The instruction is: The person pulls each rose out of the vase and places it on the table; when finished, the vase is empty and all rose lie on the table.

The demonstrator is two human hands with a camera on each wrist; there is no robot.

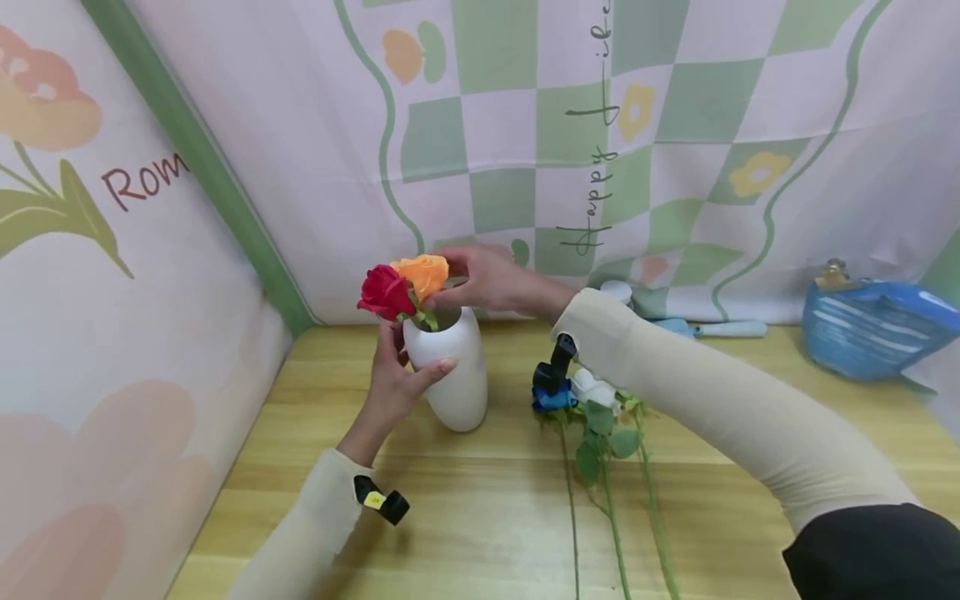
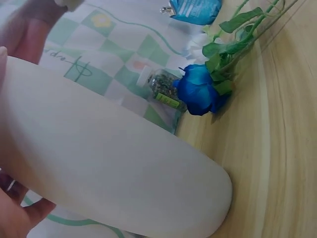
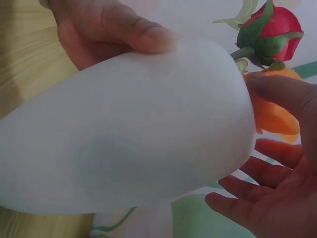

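A white vase stands on the wooden table, and my left hand grips its side, with the thumb across the front. A red rose and an orange rose stick out of its mouth, their lower stems hidden inside. My right hand is at the vase's rim and holds the orange rose between thumb and fingers. The right wrist view shows that thumb on the orange rose, with the other fingers spread beyond the rim. In the left wrist view, the vase covers much of the left hand.
Right of the vase lie a blue rose and a white rose, their green stems toward the front edge. Along the back are a jar, a light blue tool and a clipped blue bag. Printed cloth hangs behind.
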